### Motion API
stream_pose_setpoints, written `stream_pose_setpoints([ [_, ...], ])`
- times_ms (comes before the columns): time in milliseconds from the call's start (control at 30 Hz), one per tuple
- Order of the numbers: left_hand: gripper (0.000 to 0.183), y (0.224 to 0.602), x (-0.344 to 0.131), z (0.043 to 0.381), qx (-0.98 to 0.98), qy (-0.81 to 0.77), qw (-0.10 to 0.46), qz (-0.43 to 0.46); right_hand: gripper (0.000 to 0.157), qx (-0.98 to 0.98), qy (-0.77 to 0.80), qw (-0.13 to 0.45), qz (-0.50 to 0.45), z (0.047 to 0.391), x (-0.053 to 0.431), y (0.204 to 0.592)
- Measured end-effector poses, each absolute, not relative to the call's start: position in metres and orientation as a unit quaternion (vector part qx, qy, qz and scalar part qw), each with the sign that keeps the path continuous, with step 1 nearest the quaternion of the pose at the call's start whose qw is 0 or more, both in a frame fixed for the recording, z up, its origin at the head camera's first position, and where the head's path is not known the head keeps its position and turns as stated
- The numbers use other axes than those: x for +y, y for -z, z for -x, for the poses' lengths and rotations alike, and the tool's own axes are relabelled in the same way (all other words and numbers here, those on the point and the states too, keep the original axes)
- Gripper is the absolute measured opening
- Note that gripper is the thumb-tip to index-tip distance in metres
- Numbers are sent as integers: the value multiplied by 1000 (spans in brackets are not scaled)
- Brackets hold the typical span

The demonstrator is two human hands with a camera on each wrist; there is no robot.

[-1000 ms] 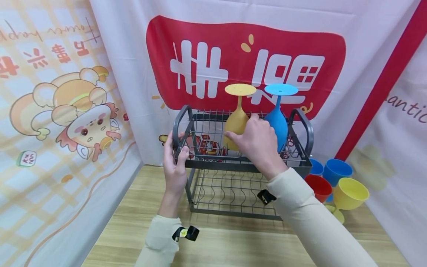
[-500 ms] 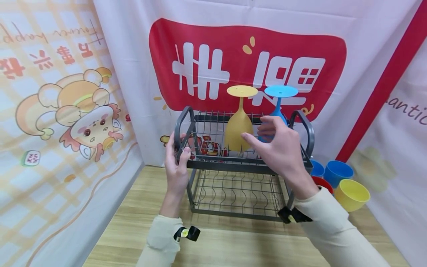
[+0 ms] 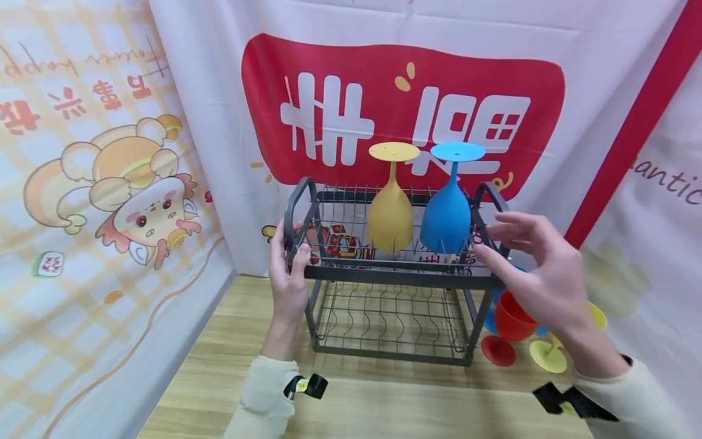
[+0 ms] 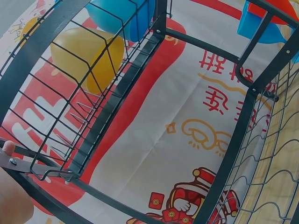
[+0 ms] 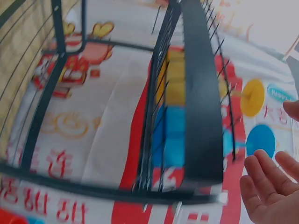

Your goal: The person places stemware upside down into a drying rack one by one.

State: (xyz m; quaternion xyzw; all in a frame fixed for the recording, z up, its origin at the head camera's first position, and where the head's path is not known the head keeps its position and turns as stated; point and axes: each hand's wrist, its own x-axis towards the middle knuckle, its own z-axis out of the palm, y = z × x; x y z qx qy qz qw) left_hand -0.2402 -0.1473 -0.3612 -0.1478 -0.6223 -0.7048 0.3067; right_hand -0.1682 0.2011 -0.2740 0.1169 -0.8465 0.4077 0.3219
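Note:
A dark grey two-tier dish rack [image 3: 395, 277] stands on the wooden table. On its upper tier, a yellow goblet [image 3: 390, 219] and a blue goblet [image 3: 446, 219] sit upside down side by side, feet upward. My left hand [image 3: 287, 274] grips the rack's left end, thumb at the front corner and fingers behind the side handle. By the right end, my right hand [image 3: 548, 280] has its thumb and fingers spread apart, holding nothing; its fingertips overlap the right handle in the head view. The right wrist view is blurred and shows these fingers [image 5: 266, 177] near the blue goblet's foot.
Right of the rack, a red goblet [image 3: 512, 320], a yellow goblet [image 3: 548, 355] and blue ones stand on the table, partly hidden by my right hand. A printed cloth [image 3: 219, 152] hangs behind and along both sides. The rack's lower tier [image 3: 384, 314] has wavy wires.
My right hand has let go of the blue goblet and moved right, past the rack's right handle. Both goblets on the rack stay put, and my left hand keeps its grip.

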Motion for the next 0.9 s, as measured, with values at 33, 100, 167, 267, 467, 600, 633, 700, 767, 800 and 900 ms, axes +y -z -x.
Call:
stream_pose_setpoints([
  [33, 58, 361, -148, 240, -622, 705, 308, 149, 58, -846, -408, 325, -112, 167, 207, 277],
  [100, 58, 361, -148, 240, -622, 704, 309, 148, 58, -844, -411, 329, -102, 167, 217, 283],
  [167, 58, 362, -148, 241, -621, 705, 310, 149, 58, -845, -412, 329, -93, 166, 228, 291],
  [267, 58, 362, -149, 241, -619, 708, 307, 149, 59, -847, -413, 327, -75, 165, 242, 303],
  [467, 58, 362, -148, 241, -615, 712, 304, 149, 61, -857, -404, 318, -30, 164, 266, 331],
  [600, 59, 361, -148, 241, -613, 712, 307, 152, 60, -858, -412, 308, 6, 165, 280, 357],
  [633, 59, 362, -147, 241, -613, 712, 307, 153, 59, -858, -415, 301, 19, 165, 282, 365],
  [700, 59, 361, -147, 241, -614, 711, 307, 153, 59, -856, -427, 285, 55, 165, 286, 381],
  [767, 59, 361, -147, 240, -615, 710, 307, 153, 59, -851, -444, 262, 101, 164, 288, 398],
  [800, 60, 361, -147, 240, -616, 709, 307, 152, 61, -848, -450, 249, 126, 164, 288, 407],
  [900, 60, 361, -147, 240, -618, 708, 309, 150, 67, -833, -471, 214, 193, 166, 286, 432],
])
